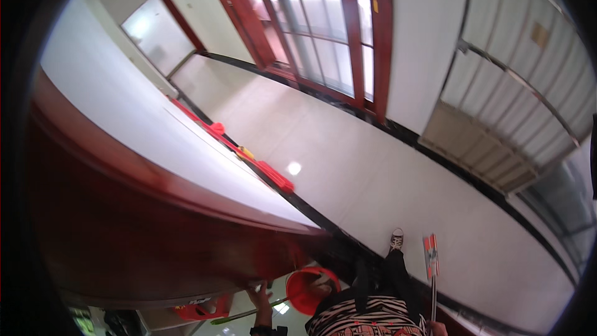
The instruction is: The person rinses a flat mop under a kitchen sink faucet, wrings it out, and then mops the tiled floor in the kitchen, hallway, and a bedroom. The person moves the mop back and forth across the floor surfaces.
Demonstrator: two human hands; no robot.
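Note:
My right hand (438, 328), partly cut off by the lower edge, is closed round the metal pole of a mop. The mop's narrow orange-and-grey head (431, 255) is out in front, over the pale tiles beside my shoe (397, 239). My left hand (260, 297) is raised at the edge of a dark red-brown wooden door (186, 255), its fingers apart; a small pale spot shows between them. Just right of it stands a red bucket (297, 292) with something pale inside. A green stick (239, 318) passes below my left hand.
Red long-handled tools (273, 176) lie along the white wall's foot at the left. Across the glossy floor (348, 162) are a glazed wooden door (317, 31) and a metal-barred gate (497, 100). A red crate-like container (205, 308) sits at the lower left.

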